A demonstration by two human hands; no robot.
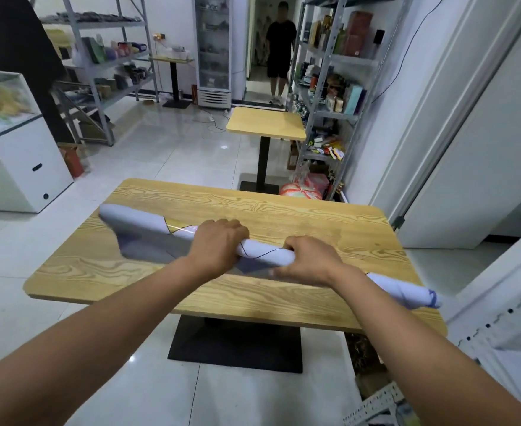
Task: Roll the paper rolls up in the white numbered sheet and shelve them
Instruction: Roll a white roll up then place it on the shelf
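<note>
A white sheet with dark curved lines (265, 255) lies rolled into a long tube across the wooden table (284, 207). Its left end (136, 232) is still loose and flared, and a gold-edged inner roll (181, 229) peeks out there. The right end (419, 298) sticks out past the table's right edge. My left hand (219, 245) grips the tube near its middle, fingers curled over the top. My right hand (308, 261) grips it just to the right, with a short stretch of tube showing between the two hands.
A smaller wooden table (267, 123) stands beyond. Metal shelves with goods (333, 84) line the right side, more shelving (108, 56) the left. A perforated white shelf frame (499, 318) is close at my right. A person in black (280, 50) stands in the far doorway.
</note>
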